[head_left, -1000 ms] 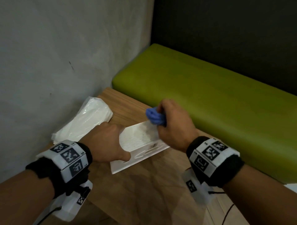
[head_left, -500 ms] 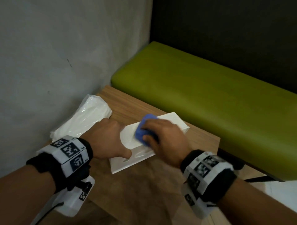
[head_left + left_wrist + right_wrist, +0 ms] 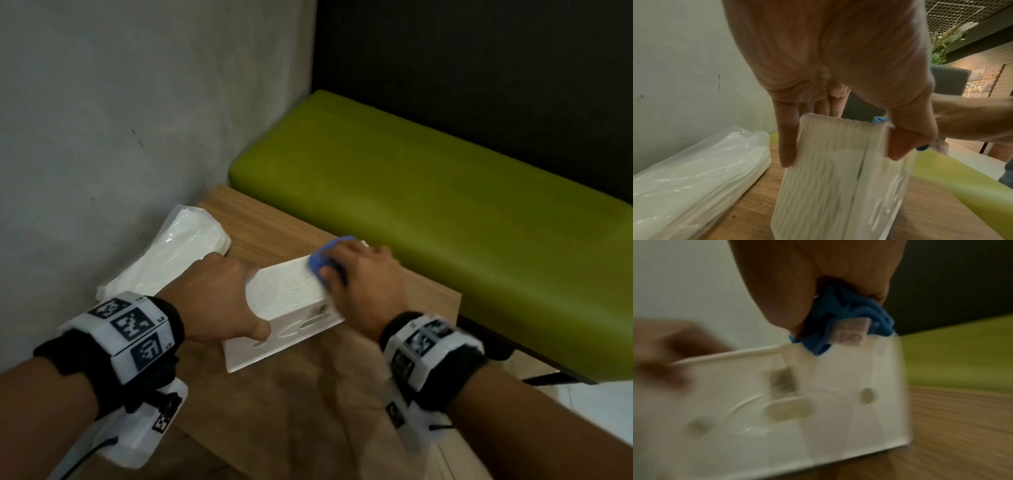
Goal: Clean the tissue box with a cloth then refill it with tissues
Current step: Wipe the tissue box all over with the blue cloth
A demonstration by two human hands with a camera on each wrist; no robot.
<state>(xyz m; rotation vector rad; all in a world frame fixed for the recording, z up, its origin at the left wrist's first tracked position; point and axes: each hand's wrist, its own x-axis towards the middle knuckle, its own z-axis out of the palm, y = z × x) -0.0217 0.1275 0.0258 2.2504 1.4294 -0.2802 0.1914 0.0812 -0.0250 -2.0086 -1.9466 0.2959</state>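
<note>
A white ribbed tissue box (image 3: 287, 291) (image 3: 830, 186) (image 3: 797, 402) lies on its side on the wooden table (image 3: 308, 411). My left hand (image 3: 219, 301) (image 3: 838, 142) grips its near end, fingers on one face and thumb on the other. My right hand (image 3: 356, 274) (image 3: 818, 313) holds a bunched blue cloth (image 3: 320, 258) (image 3: 840, 321) and presses it on the box's upper face toward the far end. The box's smooth side with oval slots faces me.
A clear plastic pack of white tissues (image 3: 171, 257) (image 3: 694, 175) lies left of the box against the grey wall (image 3: 120, 120). A green padded bench (image 3: 428, 205) runs behind and right of the table. The table's far edge is close behind the box.
My right hand with the blue cloth swept from the box's far end toward me and has now gone back toward the far end. The left hand kept its grip.
</note>
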